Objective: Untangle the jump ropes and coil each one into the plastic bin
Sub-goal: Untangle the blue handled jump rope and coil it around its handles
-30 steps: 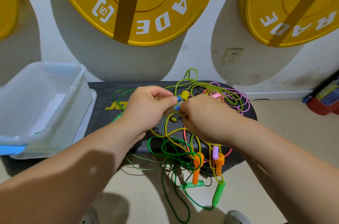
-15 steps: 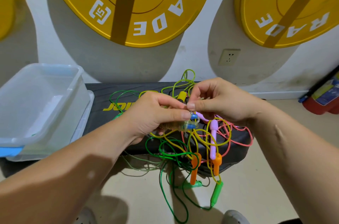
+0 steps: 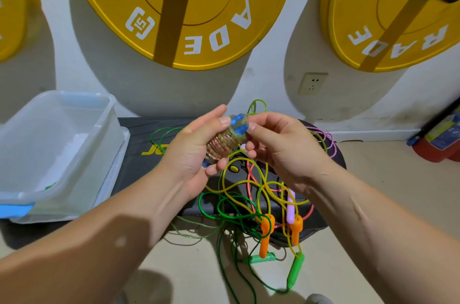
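Tightly coiled glittery jump rope with blue handles (image 3: 225,142) held tilted in left hand (image 3: 191,154), right hand (image 3: 281,147) pinching its top; tangled green, yellow, pink plastic jump ropes (image 3: 250,204) below; translucent plastic bin (image 3: 74,102) left

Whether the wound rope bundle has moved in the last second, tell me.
Yes. The wound rope bundle, in the left hand, has risen toward the black step's back edge.

White wall (image 3: 273,84) holds yellow weight plates (image 3: 211,17), a socket (image 3: 313,83); perhaps an extinguisher (image 3: 440,142) stands right.
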